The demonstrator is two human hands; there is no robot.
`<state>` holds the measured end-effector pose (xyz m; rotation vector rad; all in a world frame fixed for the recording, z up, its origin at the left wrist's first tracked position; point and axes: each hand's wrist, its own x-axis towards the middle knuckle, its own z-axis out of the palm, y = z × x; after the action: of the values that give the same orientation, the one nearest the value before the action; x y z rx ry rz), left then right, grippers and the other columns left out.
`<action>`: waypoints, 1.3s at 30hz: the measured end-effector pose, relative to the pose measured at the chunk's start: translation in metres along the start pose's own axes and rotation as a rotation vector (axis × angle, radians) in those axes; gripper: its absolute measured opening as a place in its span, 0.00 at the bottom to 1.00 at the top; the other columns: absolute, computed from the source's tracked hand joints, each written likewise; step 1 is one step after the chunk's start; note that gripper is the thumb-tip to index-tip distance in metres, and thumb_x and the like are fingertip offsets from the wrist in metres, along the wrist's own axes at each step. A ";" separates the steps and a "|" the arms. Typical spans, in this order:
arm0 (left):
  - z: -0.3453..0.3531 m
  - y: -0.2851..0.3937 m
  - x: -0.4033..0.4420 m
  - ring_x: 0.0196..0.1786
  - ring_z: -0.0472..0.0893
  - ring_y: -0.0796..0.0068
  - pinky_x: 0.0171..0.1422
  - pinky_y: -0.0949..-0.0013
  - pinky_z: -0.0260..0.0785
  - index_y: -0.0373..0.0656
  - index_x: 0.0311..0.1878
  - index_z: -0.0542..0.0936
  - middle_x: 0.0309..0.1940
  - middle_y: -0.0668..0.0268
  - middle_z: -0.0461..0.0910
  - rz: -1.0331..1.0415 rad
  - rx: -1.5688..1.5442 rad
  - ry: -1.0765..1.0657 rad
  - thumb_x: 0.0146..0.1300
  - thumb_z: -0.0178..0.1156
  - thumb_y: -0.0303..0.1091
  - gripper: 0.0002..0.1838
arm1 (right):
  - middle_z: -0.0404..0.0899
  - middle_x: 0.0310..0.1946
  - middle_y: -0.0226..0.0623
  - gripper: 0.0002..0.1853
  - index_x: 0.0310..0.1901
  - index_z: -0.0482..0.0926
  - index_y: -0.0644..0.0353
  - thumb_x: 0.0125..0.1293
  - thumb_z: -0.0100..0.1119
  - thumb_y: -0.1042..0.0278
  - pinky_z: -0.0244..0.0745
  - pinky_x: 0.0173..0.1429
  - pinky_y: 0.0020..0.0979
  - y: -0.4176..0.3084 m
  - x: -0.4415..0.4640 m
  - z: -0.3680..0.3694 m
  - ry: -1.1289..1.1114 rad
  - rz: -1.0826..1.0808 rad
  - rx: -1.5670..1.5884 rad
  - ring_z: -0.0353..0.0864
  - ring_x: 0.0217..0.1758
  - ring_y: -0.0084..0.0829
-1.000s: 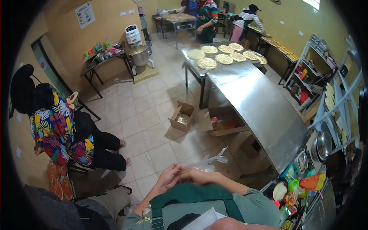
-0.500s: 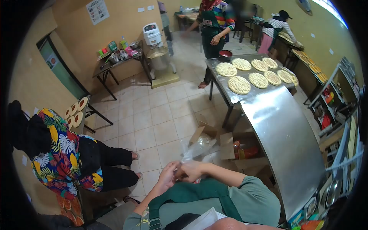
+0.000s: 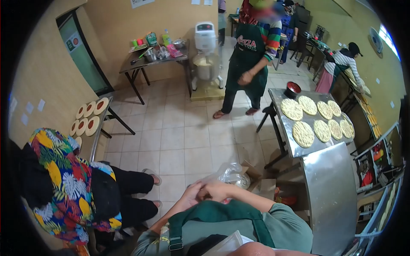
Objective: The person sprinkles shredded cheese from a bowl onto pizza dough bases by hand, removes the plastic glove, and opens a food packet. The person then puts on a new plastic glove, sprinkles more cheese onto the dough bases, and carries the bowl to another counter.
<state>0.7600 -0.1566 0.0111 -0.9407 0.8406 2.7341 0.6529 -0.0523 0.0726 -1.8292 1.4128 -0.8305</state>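
A clear plastic bag (image 3: pixel 225 171) rises from between my hands, in front of my green apron (image 3: pixel 213 215). My left hand (image 3: pixel 191 195) is closed on the bag's near part, its fingers pressed against the other hand. Beside it my right hand (image 3: pixel 215 191) has its fingers curled round the plastic. Something small and reddish shows under the right wrist, too hidden to make out.
A person in a dark apron (image 3: pixel 247 55) stands ahead, near the mixer (image 3: pixel 206 47). Another in a floral shirt (image 3: pixel 64 179) is at left by a table of sauced dough rounds (image 3: pixel 92 127). A metal table (image 3: pixel 331 179) with flat dough rounds (image 3: pixel 303 134) stands right; boxes (image 3: pixel 267 187) lie below.
The view has swung to the right-hand table's left, and the room has shifted rightward. The aproned person has come nearer. The bag has moved from upright to leaning right; both hands stay together.
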 end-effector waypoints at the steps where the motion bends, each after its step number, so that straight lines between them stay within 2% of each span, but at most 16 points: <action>1: -0.003 0.020 0.007 0.39 0.74 0.68 0.38 0.65 0.72 0.41 0.44 0.70 0.39 0.61 0.72 0.033 -0.017 0.016 0.59 0.46 0.31 0.11 | 0.72 0.18 0.39 0.08 0.28 0.74 0.59 0.45 0.53 0.68 0.66 0.27 0.31 0.008 0.018 -0.009 0.008 -0.027 -0.030 0.73 0.22 0.33; 5: -0.029 0.104 0.018 0.38 0.74 0.70 0.38 0.69 0.71 0.41 0.44 0.69 0.37 0.63 0.72 0.163 0.037 0.045 0.59 0.44 0.28 0.11 | 0.72 0.18 0.39 0.06 0.28 0.74 0.59 0.47 0.51 0.70 0.66 0.27 0.30 0.033 0.092 -0.041 0.129 -0.078 0.056 0.73 0.22 0.32; 7: -0.072 0.135 0.042 0.35 0.73 0.73 0.39 0.73 0.69 0.41 0.44 0.69 0.35 0.65 0.72 0.264 0.041 0.131 0.59 0.43 0.27 0.11 | 0.72 0.18 0.40 0.06 0.30 0.74 0.59 0.49 0.49 0.71 0.67 0.28 0.30 0.049 0.127 -0.054 0.151 0.175 0.033 0.73 0.22 0.34; 8: -0.087 0.149 0.049 0.35 0.73 0.73 0.39 0.73 0.69 0.41 0.44 0.69 0.35 0.65 0.72 0.271 0.037 0.139 0.59 0.43 0.27 0.11 | 0.72 0.18 0.40 0.06 0.30 0.74 0.59 0.49 0.49 0.71 0.67 0.28 0.30 0.058 0.145 -0.057 0.143 0.167 0.036 0.73 0.22 0.34; 10: -0.102 0.181 0.058 0.34 0.72 0.76 0.38 0.76 0.66 0.41 0.42 0.69 0.33 0.66 0.71 0.276 -0.228 0.053 0.58 0.44 0.26 0.09 | 0.72 0.18 0.40 0.07 0.33 0.73 0.58 0.50 0.49 0.71 0.68 0.29 0.32 0.083 0.181 -0.061 0.471 0.243 0.012 0.73 0.22 0.38; 12: -0.107 0.208 0.061 0.34 0.72 0.76 0.37 0.75 0.65 0.41 0.39 0.69 0.33 0.66 0.71 0.232 -0.349 0.089 0.58 0.45 0.27 0.06 | 0.73 0.22 0.42 0.10 0.35 0.72 0.58 0.50 0.53 0.67 0.68 0.30 0.33 0.110 0.208 -0.065 0.491 0.248 -0.026 0.74 0.25 0.42; 15: -0.122 0.237 0.071 0.33 0.72 0.76 0.34 0.76 0.65 0.41 0.39 0.69 0.32 0.66 0.71 0.231 -0.288 0.176 0.58 0.46 0.27 0.06 | 0.73 0.26 0.44 0.16 0.37 0.71 0.59 0.49 0.57 0.59 0.68 0.33 0.34 0.128 0.241 -0.077 0.498 0.195 -0.107 0.73 0.28 0.44; 18: -0.141 0.272 0.093 0.34 0.72 0.74 0.32 0.76 0.65 0.40 0.41 0.70 0.33 0.66 0.72 0.283 -0.208 0.112 0.59 0.47 0.28 0.08 | 0.73 0.28 0.45 0.23 0.38 0.70 0.61 0.46 0.60 0.52 0.69 0.35 0.34 0.147 0.276 -0.098 0.411 0.279 -0.127 0.74 0.31 0.43; 22: -0.139 0.327 0.119 0.34 0.71 0.75 0.33 0.75 0.63 0.39 0.42 0.68 0.33 0.65 0.72 0.337 -0.146 0.127 0.59 0.46 0.28 0.09 | 0.74 0.27 0.43 0.20 0.37 0.69 0.63 0.46 0.62 0.59 0.69 0.35 0.33 0.166 0.321 -0.134 0.413 0.204 0.058 0.75 0.30 0.38; 25: -0.139 0.360 0.135 0.32 0.71 0.77 0.32 0.76 0.63 0.40 0.40 0.68 0.36 0.64 0.73 0.357 -0.170 0.260 0.60 0.46 0.29 0.07 | 0.75 0.25 0.39 0.13 0.35 0.70 0.63 0.49 0.59 0.68 0.69 0.34 0.29 0.186 0.352 -0.150 0.473 0.305 0.194 0.75 0.29 0.31; 27: -0.144 0.377 0.147 0.31 0.71 0.78 0.31 0.77 0.63 0.40 0.35 0.69 0.29 0.68 0.71 0.410 -0.206 0.296 0.58 0.50 0.28 0.04 | 0.75 0.25 0.39 0.12 0.34 0.71 0.63 0.49 0.59 0.68 0.69 0.34 0.29 0.205 0.370 -0.164 0.461 0.295 0.200 0.75 0.29 0.30; 31: -0.153 0.418 0.167 0.25 0.69 0.80 0.27 0.78 0.60 0.42 0.32 0.68 0.24 0.71 0.69 0.423 -0.220 0.257 0.57 0.51 0.29 0.03 | 0.75 0.26 0.38 0.11 0.34 0.74 0.63 0.50 0.59 0.69 0.69 0.35 0.27 0.237 0.405 -0.187 0.484 0.287 0.253 0.75 0.29 0.27; 34: -0.163 0.450 0.184 0.21 0.66 0.82 0.24 0.79 0.57 0.41 0.32 0.68 0.21 0.72 0.68 0.476 -0.088 0.290 0.55 0.54 0.32 0.06 | 0.74 0.25 0.36 0.09 0.34 0.75 0.63 0.50 0.58 0.70 0.68 0.34 0.25 0.257 0.429 -0.207 0.550 0.273 0.293 0.72 0.28 0.24; 37: -0.183 0.495 0.202 0.22 0.67 0.84 0.23 0.78 0.58 0.37 0.32 0.74 0.23 0.69 0.73 0.393 0.708 0.224 0.50 0.59 0.38 0.13 | 0.74 0.24 0.33 0.06 0.32 0.76 0.62 0.51 0.54 0.74 0.66 0.32 0.23 0.276 0.455 -0.232 0.703 0.408 0.052 0.70 0.27 0.19; 38: -0.187 0.511 0.208 0.22 0.67 0.84 0.23 0.78 0.58 0.37 0.32 0.74 0.23 0.69 0.73 0.390 0.726 0.204 0.50 0.59 0.38 0.13 | 0.74 0.24 0.33 0.06 0.32 0.76 0.62 0.51 0.54 0.74 0.66 0.32 0.23 0.284 0.466 -0.240 0.728 0.414 0.047 0.70 0.27 0.19; 39: -0.192 0.526 0.214 0.23 0.68 0.83 0.25 0.78 0.60 0.37 0.32 0.75 0.23 0.68 0.73 0.367 0.836 0.166 0.51 0.59 0.38 0.13 | 0.74 0.24 0.32 0.06 0.32 0.75 0.62 0.51 0.54 0.74 0.67 0.33 0.22 0.293 0.478 -0.246 0.831 0.397 0.236 0.70 0.28 0.19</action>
<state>0.5369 -0.7131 0.0018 -0.8657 2.1182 2.1487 0.3938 -0.6037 0.0131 -0.9795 1.9717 -1.5496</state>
